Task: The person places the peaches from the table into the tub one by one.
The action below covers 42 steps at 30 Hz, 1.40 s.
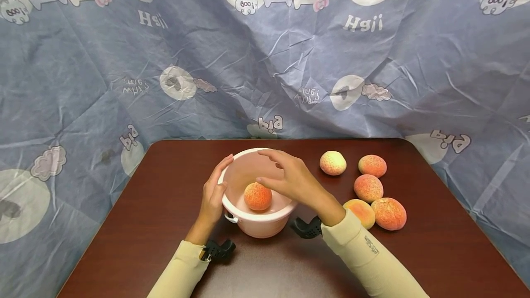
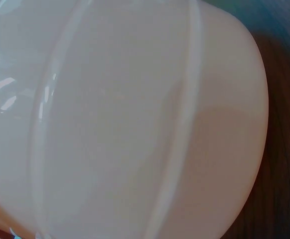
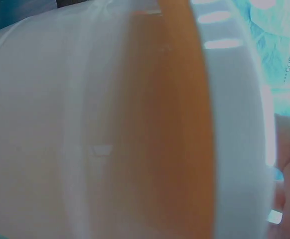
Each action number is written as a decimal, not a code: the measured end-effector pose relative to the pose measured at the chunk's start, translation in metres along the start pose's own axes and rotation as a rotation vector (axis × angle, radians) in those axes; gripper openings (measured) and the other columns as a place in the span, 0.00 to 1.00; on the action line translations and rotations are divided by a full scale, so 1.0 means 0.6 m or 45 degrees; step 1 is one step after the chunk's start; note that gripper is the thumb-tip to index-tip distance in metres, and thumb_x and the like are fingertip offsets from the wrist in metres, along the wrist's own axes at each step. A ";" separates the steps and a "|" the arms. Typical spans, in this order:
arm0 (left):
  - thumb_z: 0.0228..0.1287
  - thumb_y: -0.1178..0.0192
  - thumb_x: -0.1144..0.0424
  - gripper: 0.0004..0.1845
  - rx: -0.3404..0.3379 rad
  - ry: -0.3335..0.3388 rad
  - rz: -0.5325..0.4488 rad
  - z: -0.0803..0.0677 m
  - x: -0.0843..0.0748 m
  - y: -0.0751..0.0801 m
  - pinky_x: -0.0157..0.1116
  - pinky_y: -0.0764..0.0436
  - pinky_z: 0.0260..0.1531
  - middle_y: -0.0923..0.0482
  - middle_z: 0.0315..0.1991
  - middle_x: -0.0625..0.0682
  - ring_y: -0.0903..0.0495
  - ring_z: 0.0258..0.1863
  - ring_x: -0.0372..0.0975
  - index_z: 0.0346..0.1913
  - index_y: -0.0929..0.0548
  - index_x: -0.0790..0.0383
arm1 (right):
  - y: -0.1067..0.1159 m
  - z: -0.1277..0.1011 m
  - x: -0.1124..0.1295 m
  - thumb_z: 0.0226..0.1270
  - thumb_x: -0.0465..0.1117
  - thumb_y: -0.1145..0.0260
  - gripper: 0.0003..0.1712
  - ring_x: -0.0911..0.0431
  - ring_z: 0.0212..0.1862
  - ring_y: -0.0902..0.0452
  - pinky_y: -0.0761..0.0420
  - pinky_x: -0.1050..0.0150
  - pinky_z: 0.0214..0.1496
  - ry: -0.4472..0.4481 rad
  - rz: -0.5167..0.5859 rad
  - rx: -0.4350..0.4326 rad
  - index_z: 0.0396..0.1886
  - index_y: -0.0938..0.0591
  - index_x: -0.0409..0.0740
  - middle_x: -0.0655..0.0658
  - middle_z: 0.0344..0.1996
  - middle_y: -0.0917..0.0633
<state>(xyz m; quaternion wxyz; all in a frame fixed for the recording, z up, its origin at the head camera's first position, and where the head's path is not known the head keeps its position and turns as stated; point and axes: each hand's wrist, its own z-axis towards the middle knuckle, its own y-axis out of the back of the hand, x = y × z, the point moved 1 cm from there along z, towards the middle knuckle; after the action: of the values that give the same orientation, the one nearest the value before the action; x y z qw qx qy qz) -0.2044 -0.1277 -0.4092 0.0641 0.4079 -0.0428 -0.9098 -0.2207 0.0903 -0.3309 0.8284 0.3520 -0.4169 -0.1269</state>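
A pale pink plastic bucket (image 1: 238, 176) stands on the dark brown table (image 1: 165, 206). One orange-pink peach (image 1: 257, 196) lies inside it. My left hand (image 1: 214, 192) lies along the bucket's left wall with the fingers up against the rim. My right hand (image 1: 290, 178) hovers over the bucket's right side, fingers spread and relaxed, holding nothing. Both wrist views are filled by the bucket's wall (image 2: 125, 119) (image 3: 100, 124) at close range.
Several peaches lie on the table to the right of the bucket: a pale one (image 1: 333, 163), then others (image 1: 372, 165) (image 1: 368, 188) (image 1: 389, 214) (image 1: 360, 212) near my right sleeve. A blue printed cloth (image 1: 265, 59) hangs behind and around the table.
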 end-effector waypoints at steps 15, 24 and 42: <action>0.49 0.61 0.78 0.33 -0.002 -0.023 -0.029 -0.002 0.016 0.000 0.36 0.40 0.68 0.31 0.65 0.62 0.36 0.67 0.57 0.64 0.30 0.75 | 0.034 -0.023 0.000 0.54 0.46 0.25 0.34 0.56 0.56 0.25 0.23 0.58 0.57 0.000 0.039 -0.088 0.62 0.23 0.48 0.51 0.57 0.21; 0.51 0.61 0.75 0.34 -0.015 -0.041 -0.009 -0.007 0.042 0.000 0.36 0.41 0.68 0.31 0.66 0.54 0.36 0.68 0.49 0.66 0.29 0.66 | 0.050 -0.042 -0.008 0.55 0.48 0.26 0.34 0.51 0.57 0.25 0.25 0.51 0.58 -0.016 0.051 -0.096 0.63 0.24 0.50 0.51 0.58 0.22; 0.52 0.61 0.74 0.34 -0.009 -0.037 -0.028 -0.008 0.045 0.002 0.36 0.41 0.68 0.31 0.67 0.56 0.36 0.68 0.50 0.66 0.30 0.67 | 0.075 -0.081 -0.021 0.55 0.48 0.26 0.35 0.53 0.58 0.24 0.24 0.55 0.58 -0.063 0.019 -0.159 0.64 0.25 0.55 0.52 0.59 0.22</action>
<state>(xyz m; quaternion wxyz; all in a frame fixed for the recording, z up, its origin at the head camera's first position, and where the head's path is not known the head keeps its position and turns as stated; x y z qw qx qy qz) -0.2187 -0.1331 -0.4321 0.0547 0.3949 -0.0360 -0.9164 -0.1942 0.1525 -0.3271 0.8391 0.2934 -0.4310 -0.1552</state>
